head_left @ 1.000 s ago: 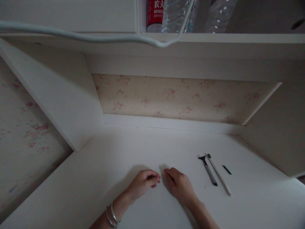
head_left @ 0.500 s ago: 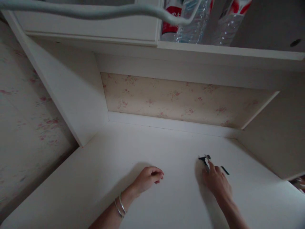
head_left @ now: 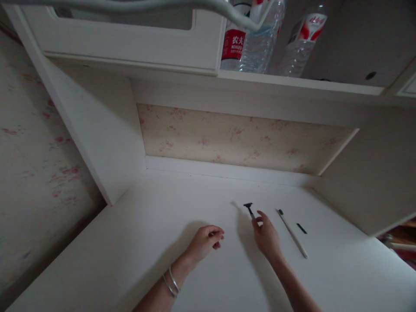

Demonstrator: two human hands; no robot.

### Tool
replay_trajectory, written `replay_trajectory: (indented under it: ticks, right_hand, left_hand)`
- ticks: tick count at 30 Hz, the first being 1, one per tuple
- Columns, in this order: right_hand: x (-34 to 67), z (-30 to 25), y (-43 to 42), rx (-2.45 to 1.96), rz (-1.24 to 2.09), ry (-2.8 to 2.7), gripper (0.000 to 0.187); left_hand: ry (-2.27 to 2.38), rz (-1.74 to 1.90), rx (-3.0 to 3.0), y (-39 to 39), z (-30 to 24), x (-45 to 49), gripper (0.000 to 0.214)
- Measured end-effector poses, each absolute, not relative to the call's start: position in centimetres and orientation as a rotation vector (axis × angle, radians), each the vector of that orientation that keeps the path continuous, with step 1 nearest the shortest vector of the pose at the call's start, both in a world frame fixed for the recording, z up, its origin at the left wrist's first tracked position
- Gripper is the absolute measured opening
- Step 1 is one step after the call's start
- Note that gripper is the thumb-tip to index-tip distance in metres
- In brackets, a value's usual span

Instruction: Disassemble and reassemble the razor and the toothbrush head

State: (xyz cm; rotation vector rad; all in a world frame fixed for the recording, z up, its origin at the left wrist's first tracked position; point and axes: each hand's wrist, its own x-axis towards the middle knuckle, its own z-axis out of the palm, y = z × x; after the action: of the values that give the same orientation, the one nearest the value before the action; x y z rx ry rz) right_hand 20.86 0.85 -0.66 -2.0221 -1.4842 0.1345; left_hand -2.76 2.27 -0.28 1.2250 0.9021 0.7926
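My right hand (head_left: 267, 236) holds a razor (head_left: 249, 209) by its handle, with the dark T-shaped head pointing away from me above the white desk. To the right of this hand lies a pale toothbrush (head_left: 294, 237) with dark bristles at its far end. Farther right rests a short, narrow dark strip (head_left: 302, 228) whose kind I cannot make out. My left hand (head_left: 202, 243), two bangles on its wrist, hovers over or rests on the desk, fingers loosely curled and nothing visible in them.
The white desk (head_left: 201, 195) sits under a shelf with plastic bottles (head_left: 299, 45), one of them red-labelled. A pale curved bar (head_left: 156, 6) crosses the top of the view. Side panels (head_left: 97, 125) and flowered wallpaper (head_left: 208, 134) enclose the desk.
My right hand has moved left with the razor, away from the toothbrush, which now shows in full. My left hand stays nearly in place. The view has shifted slightly.
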Motion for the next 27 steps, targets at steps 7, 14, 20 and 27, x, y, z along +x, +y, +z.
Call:
replay_trajectory:
  ticks: [7, 14, 20, 27]
  right_hand:
    - [8.8, 0.9, 0.5, -1.563, 0.459, -1.504, 0.038]
    - [6.3, 1.4, 0.9, -1.502, 0.655, -1.389, 0.034]
    - [6.2, 1.0, 0.9, -1.543, 0.685, -1.455, 0.031]
    - [12.3, 2.2, 1.3, -1.874, 0.368, -1.719, 0.03]
  left_hand:
    - [0.921, 0.958, 1.088, 2.6, -0.4, -3.1, 0.052]
    - [0.964, 1.102, 1.011, 3.0, 0.1, -3.9, 0.044]
    - [1.024, 1.11, 1.083, 3.3, 0.1, -4.2, 0.047]
    - [1.316, 1.084, 1.269, 5.3, 0.6, -7.3, 0.044]
